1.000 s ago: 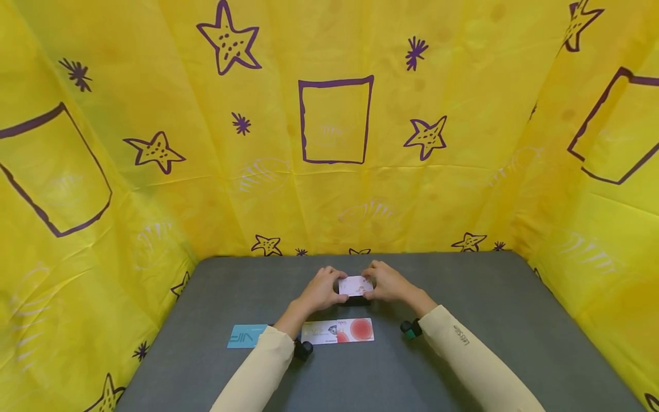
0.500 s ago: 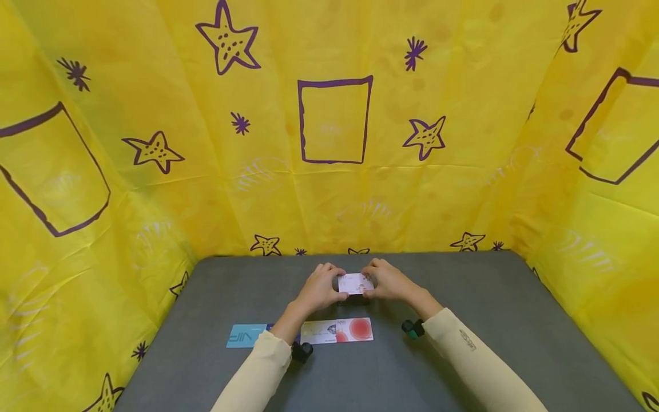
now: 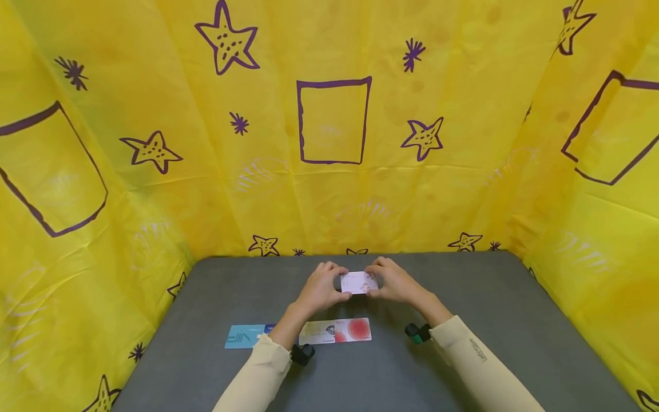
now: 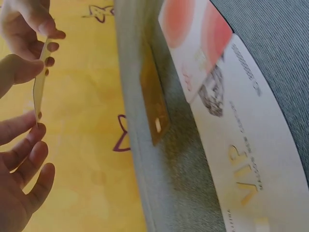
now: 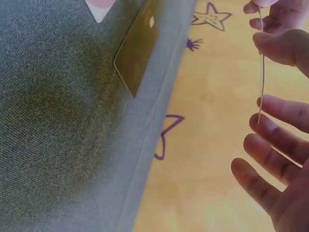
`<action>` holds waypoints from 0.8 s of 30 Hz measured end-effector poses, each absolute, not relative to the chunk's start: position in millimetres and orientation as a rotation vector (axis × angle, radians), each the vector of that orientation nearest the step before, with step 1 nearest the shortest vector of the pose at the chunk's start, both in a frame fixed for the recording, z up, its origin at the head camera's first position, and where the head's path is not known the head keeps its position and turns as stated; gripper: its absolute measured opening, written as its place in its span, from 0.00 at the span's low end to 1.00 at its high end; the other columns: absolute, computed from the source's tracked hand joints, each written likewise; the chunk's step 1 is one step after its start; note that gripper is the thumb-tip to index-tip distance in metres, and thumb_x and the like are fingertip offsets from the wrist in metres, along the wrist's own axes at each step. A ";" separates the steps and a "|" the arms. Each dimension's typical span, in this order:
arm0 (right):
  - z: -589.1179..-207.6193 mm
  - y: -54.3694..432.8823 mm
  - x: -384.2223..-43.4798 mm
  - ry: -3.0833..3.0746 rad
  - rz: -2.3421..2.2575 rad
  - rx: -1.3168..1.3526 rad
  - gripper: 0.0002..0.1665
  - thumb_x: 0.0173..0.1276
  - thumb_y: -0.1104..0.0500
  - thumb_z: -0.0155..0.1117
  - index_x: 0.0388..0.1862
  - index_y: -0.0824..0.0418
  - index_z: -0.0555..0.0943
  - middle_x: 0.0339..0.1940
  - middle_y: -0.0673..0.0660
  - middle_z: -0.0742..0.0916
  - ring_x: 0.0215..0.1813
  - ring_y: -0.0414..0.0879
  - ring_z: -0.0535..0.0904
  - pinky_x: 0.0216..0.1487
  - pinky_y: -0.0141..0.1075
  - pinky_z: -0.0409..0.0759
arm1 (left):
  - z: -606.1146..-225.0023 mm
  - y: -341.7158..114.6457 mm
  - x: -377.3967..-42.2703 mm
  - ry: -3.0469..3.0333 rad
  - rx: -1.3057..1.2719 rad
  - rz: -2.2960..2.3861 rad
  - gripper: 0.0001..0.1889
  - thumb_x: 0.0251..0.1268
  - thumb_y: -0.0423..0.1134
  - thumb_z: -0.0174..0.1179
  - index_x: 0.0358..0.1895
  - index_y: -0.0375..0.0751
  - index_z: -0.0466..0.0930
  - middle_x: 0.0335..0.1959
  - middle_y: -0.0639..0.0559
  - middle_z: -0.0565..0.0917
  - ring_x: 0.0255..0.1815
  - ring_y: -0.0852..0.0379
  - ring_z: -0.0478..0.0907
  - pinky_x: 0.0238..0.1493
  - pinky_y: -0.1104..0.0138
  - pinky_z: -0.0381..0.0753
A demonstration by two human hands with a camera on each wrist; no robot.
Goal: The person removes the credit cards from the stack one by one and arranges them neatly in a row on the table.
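Both hands hold one pale pinkish-white card (image 3: pixel 356 282) by its two short ends, raised over the table. My left hand (image 3: pixel 320 287) pinches its left end between thumb and fingers. At the other end, my right hand (image 3: pixel 395 284) does the same. The card shows nearly edge-on in both wrist views, slightly bowed. Below it a dark, glossy card (image 4: pixel 154 99) lies on the table, mostly hidden by the hands in the head view. Closer to me is a row with a white VIP card (image 3: pixel 315 333) and a white card with red circles (image 3: pixel 358 329).
The row continues left with a teal VIP card (image 3: pixel 242 337) and a blue card (image 3: pixel 269 328), partly behind the left forearm. A grey cloth-covered table (image 3: pixel 453 372) carries everything. Yellow patterned curtains (image 3: pixel 329 206) enclose it at the back and sides.
The pinkish-white card has risen slightly and shifted a little right with both hands. The right forearm has moved slightly right. The row of cards stays in place.
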State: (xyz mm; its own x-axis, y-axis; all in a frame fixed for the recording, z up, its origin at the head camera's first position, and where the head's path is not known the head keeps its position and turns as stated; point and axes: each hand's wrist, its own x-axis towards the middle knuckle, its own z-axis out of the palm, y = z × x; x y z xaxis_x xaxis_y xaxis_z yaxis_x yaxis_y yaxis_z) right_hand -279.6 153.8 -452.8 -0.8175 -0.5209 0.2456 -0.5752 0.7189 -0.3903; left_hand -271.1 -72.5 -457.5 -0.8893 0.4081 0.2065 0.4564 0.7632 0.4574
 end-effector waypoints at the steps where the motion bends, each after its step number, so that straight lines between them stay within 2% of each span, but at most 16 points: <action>1: -451.9 154.3 -278.3 -2.801 0.695 0.895 0.28 0.52 0.53 0.77 0.51 0.62 0.83 0.43 0.55 0.81 0.44 0.46 0.73 0.45 0.40 0.76 | -456.1 -72.1 -270.0 -2.862 -0.703 -0.777 0.27 0.52 0.49 0.71 0.56 0.44 0.80 0.52 0.47 0.79 0.52 0.50 0.72 0.53 0.55 0.74; 24: -434.3 164.5 -251.5 -2.748 0.723 0.862 0.27 0.51 0.54 0.78 0.50 0.61 0.83 0.44 0.53 0.80 0.45 0.45 0.73 0.47 0.42 0.77 | -433.1 -64.6 -247.6 -2.854 -0.737 -0.756 0.26 0.51 0.49 0.72 0.55 0.45 0.81 0.50 0.48 0.79 0.50 0.51 0.71 0.51 0.58 0.75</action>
